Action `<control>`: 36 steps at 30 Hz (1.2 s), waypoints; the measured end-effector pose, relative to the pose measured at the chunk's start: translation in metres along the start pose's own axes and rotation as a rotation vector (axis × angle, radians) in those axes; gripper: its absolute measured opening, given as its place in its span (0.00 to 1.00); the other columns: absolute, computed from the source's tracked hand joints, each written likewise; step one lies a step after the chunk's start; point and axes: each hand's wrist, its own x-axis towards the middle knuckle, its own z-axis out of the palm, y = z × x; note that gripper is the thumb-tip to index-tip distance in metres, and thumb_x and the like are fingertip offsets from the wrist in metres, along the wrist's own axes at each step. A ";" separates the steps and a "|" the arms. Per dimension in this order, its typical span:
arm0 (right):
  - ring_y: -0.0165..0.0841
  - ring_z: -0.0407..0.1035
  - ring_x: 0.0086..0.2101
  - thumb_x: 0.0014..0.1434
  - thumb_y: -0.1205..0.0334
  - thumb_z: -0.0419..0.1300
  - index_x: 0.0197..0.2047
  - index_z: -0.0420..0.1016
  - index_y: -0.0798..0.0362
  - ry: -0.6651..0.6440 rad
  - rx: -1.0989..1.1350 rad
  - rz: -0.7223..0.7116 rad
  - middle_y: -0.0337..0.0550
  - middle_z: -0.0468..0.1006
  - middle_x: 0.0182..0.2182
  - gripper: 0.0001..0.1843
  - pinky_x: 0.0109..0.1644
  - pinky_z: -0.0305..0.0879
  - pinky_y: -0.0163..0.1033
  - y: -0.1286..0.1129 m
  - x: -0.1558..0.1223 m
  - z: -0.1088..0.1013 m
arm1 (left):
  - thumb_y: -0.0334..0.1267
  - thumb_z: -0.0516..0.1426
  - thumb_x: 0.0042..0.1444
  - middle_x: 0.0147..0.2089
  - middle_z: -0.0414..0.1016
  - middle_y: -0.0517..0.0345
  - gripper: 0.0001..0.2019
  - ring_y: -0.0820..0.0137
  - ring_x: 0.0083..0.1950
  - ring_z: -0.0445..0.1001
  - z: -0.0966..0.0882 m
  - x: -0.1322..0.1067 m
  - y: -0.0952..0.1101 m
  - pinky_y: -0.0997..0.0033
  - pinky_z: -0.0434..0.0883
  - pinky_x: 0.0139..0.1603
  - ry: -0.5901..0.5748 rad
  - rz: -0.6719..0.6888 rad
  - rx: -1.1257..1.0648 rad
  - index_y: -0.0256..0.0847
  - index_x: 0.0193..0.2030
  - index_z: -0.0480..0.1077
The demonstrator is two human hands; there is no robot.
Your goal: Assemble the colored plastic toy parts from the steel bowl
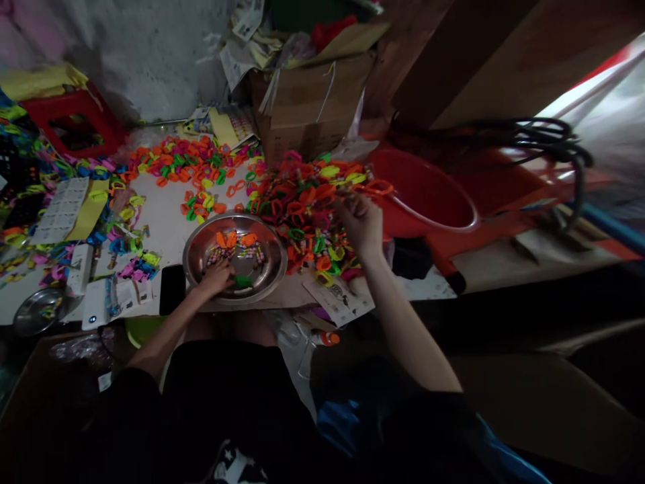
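My left hand (218, 279) reaches into a round metal bowl (278, 269), its fingers bent down at small multicoloured pieces (222, 255); what they grip is hidden. In the same bowl are orange plastic pieces (226, 239) and a green one (242, 281). Over the right side of a large heap of coloured plastic pieces (302, 202), my right hand (363, 225) is closed, fingers curled together. An orange loop-shaped piece (379, 187) lies by its fingertips. Whatever sits between those fingers is too small and dim to make out.
A red basin (428, 188) stands right of the heap, before coiled black cables (529, 134). Behind is a cardboard box (312, 101). To the left are a dark phone (172, 290), a small metal dish (37, 312), a red stool (75, 124) and more loose plastic pieces (196, 161).
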 end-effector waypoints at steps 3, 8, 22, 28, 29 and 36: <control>0.31 0.65 0.25 0.55 0.49 0.53 0.39 0.68 0.54 -0.034 0.156 0.056 0.40 0.71 0.25 0.17 0.30 0.62 0.36 0.003 -0.023 0.028 | 0.35 0.61 0.50 0.48 0.70 0.48 0.07 0.58 0.56 0.67 -0.003 -0.002 0.007 0.59 0.62 0.58 0.038 0.036 -0.015 0.37 0.34 0.68; 0.30 0.66 0.30 0.52 0.49 0.56 0.37 0.71 0.57 -0.013 0.284 0.093 0.41 0.73 0.30 0.18 0.37 0.64 0.35 0.017 -0.065 0.082 | 0.39 0.54 0.56 0.50 0.69 0.50 0.09 0.65 0.54 0.66 -0.018 -0.011 0.025 0.62 0.60 0.59 0.207 0.101 -0.131 0.39 0.29 0.60; 0.32 0.67 0.32 0.54 0.50 0.53 0.45 0.67 0.57 0.093 0.174 0.150 0.47 0.74 0.36 0.21 0.38 0.63 0.36 0.053 -0.111 0.141 | 0.62 0.55 0.50 0.37 0.73 0.53 0.25 0.69 0.33 0.73 -0.026 -0.041 0.053 0.72 0.72 0.27 0.262 -0.220 -1.152 0.38 0.34 0.67; 0.35 0.69 0.31 0.54 0.50 0.53 0.42 0.69 0.56 -0.084 0.138 0.130 0.47 0.76 0.32 0.19 0.37 0.64 0.37 0.053 -0.112 0.136 | 0.50 0.64 0.45 0.34 0.70 0.61 0.19 0.72 0.37 0.72 -0.032 -0.044 0.055 0.73 0.73 0.37 0.314 -0.245 -1.317 0.38 0.34 0.66; 0.35 0.69 0.32 0.54 0.50 0.53 0.42 0.70 0.56 -0.101 0.141 0.123 0.47 0.76 0.33 0.19 0.37 0.64 0.37 0.050 -0.111 0.134 | 0.47 0.66 0.44 0.36 0.70 0.62 0.19 0.73 0.38 0.72 -0.032 -0.045 0.055 0.73 0.73 0.38 0.334 -0.256 -1.345 0.38 0.36 0.65; 0.33 0.67 0.30 0.49 0.52 0.58 0.39 0.66 0.55 -0.342 0.113 0.180 0.41 0.72 0.29 0.18 0.34 0.62 0.35 0.015 -0.102 0.127 | 0.46 0.62 0.49 0.39 0.74 0.56 0.16 0.71 0.40 0.73 -0.022 -0.047 0.053 0.71 0.71 0.42 0.210 -0.519 -1.427 0.37 0.39 0.71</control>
